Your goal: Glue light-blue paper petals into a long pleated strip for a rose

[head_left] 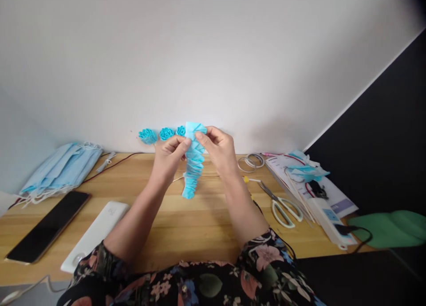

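A light blue pleated strip (pixel 194 166) hangs down over the middle of the table, its upper end held between both hands. My left hand (pixel 169 157) pinches its left edge between thumb and fingers. On the other edge, my right hand (pixel 220 150) grips the strip with its thumb in front and the fingers behind. The lower part is tightly gathered in folds. Behind the hands stand blue folded flowers, one at the left (pixel 147 136), one beside it (pixel 167 133) and another (pixel 180 131) partly hidden by the strip.
Blue face masks (pixel 63 167), a black phone (pixel 48 227) and a white power bank (pixel 95 235) lie on the left. To the right are scissors (pixel 282 207), coiled wire (pixel 254 161), a power strip (pixel 329 221), papers (pixel 339 199) and blue scraps (pixel 309 170). A green object (pixel 392 228) sits far right.
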Motion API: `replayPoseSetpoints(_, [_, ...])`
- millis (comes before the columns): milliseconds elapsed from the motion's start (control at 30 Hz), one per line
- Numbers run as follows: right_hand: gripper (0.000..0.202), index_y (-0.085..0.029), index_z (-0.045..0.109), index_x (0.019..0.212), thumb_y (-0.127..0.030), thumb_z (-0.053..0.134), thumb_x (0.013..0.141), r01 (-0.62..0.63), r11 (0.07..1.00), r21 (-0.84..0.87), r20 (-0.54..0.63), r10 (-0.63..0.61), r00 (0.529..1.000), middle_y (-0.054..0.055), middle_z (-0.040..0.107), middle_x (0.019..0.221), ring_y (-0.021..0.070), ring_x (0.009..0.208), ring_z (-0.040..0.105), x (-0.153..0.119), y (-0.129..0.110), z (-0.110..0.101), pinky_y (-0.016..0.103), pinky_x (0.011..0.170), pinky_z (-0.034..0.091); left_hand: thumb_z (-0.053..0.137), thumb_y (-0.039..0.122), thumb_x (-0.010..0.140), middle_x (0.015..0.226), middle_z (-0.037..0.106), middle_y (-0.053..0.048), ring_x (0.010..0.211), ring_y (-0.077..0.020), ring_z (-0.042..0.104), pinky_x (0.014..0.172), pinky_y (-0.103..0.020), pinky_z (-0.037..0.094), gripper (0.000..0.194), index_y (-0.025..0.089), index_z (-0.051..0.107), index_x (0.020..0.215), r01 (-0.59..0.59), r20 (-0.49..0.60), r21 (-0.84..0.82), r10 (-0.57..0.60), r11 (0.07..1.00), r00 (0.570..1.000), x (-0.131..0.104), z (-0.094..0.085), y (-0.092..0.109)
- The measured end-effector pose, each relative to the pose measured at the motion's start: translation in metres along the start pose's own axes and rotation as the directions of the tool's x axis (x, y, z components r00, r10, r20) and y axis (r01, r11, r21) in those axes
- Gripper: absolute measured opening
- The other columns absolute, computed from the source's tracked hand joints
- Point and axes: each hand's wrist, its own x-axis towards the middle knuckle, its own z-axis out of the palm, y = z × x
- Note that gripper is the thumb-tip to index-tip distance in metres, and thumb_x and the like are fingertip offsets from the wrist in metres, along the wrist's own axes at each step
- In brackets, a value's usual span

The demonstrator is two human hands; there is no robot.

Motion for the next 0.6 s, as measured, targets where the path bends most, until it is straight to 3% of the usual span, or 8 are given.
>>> replayPoseSetpoints(100, [0.044, -0.02, 0.068, 0.078, -0.062, 0.082, 0.075, -0.026, 0.999, 0.035, 0.001, 0.026, 1.0, -0.004, 0.063, 0.07, 0.0099, 0.064, 0.055, 0.001, 0.0, 0.007, 0.024, 0.061, 0.05, 0.07, 0.055, 0.094, 0.064, 0.056, 0.002, 0.059, -0.0095, 0.053, 0.059, -0.021, 0.046, 0.042, 0.017, 0.067, 0.077, -0.04, -0.01, -0.029, 0.04, 0.999, 0.999, -0.001, -0.002, -0.004])
replayPoseSetpoints(167, [0.045, -0.02, 0.067, 0.077, -0.062, 0.083, 0.074, -0.037, 0.997, 0.072, 0.03, 0.035, 0.999, -0.003, 0.064, 0.069, 0.0099, 0.062, 0.057, 0.0, -0.002, 0.01, 0.024, 0.06, 0.051, 0.073, 0.055, 0.092, 0.067, 0.057, 0.003, 0.057, -0.009, 0.053, 0.055, -0.021, 0.046, 0.038, 0.018, 0.068, 0.086, -0.055, -0.024, -0.055, 0.054, 0.997, 0.998, -0.002, -0.003, -0.003])
replayPoseSetpoints(267, [0.044, -0.021, 0.068, 0.077, -0.061, 0.085, 0.073, -0.053, 0.993, 0.102, 0.061, 0.046, 0.997, -0.003, 0.066, 0.069, 0.0101, 0.06, 0.058, -0.006, -0.01, 0.012, 0.025, 0.058, 0.052, 0.079, 0.051, 0.088, 0.064, 0.054, 0.004, 0.052, -0.0079, 0.049, 0.049, -0.02, 0.043, 0.036, 0.018, 0.065, 0.084, -0.062, -0.043, -0.084, 0.059, 0.994, 0.997, -0.007, -0.002, 0.008])
replayPoseSetpoints(333, [0.041, -0.021, 0.069, 0.078, -0.06, 0.084, 0.075, -0.039, 0.994, 0.105, 0.045, 0.035, 0.998, -0.003, 0.065, 0.068, 0.0099, 0.059, 0.058, -0.014, -0.017, 0.01, 0.025, 0.057, 0.052, 0.071, 0.053, 0.094, 0.066, 0.055, 0.003, 0.052, -0.0091, 0.052, 0.048, -0.021, 0.045, 0.036, 0.019, 0.065, 0.086, -0.041, -0.025, -0.141, 0.038, 0.989, 0.999, -0.011, 0.0, 0.018])
replayPoseSetpoints(433, [0.039, -0.023, 0.07, 0.082, -0.059, 0.081, 0.08, 0.01, 0.994, 0.108, -0.016, -0.008, 1.0, -0.003, 0.064, 0.07, 0.0101, 0.061, 0.058, -0.026, -0.028, 0.006, 0.024, 0.056, 0.052, 0.052, 0.062, 0.102, 0.077, 0.068, -0.002, 0.063, -0.0149, 0.065, 0.059, -0.028, 0.055, 0.045, 0.019, 0.068, 0.107, 0.033, 0.101, -0.228, -0.01, 0.973, 0.995, -0.019, 0.001, 0.02])
replayPoseSetpoints(500, [0.039, -0.024, 0.07, 0.085, -0.061, 0.079, 0.081, 0.041, 0.994, 0.105, -0.054, -0.035, 0.998, -0.003, 0.064, 0.072, 0.0101, 0.064, 0.058, -0.029, -0.032, 0.003, 0.024, 0.058, 0.052, 0.047, 0.068, 0.102, 0.09, 0.075, -0.006, 0.081, -0.0203, 0.073, 0.073, -0.033, 0.06, 0.056, 0.02, 0.066, 0.122, 0.106, 0.23, -0.23, -0.052, 0.967, 0.972, -0.026, -0.002, 0.01])
replayPoseSetpoints(600, [0.041, -0.024, 0.068, 0.086, -0.063, 0.079, 0.081, 0.037, 0.995, 0.095, -0.089, -0.029, 0.996, -0.004, 0.062, 0.073, 0.0095, 0.065, 0.057, -0.019, -0.022, 0.001, 0.024, 0.059, 0.052, 0.04, 0.077, 0.1, 0.111, 0.077, -0.012, 0.105, -0.0279, 0.074, 0.089, -0.039, 0.058, 0.069, 0.021, 0.065, 0.131, 0.279, 0.463, -0.166, -0.175, 0.946, 0.869, -0.046, -0.012, -0.015])
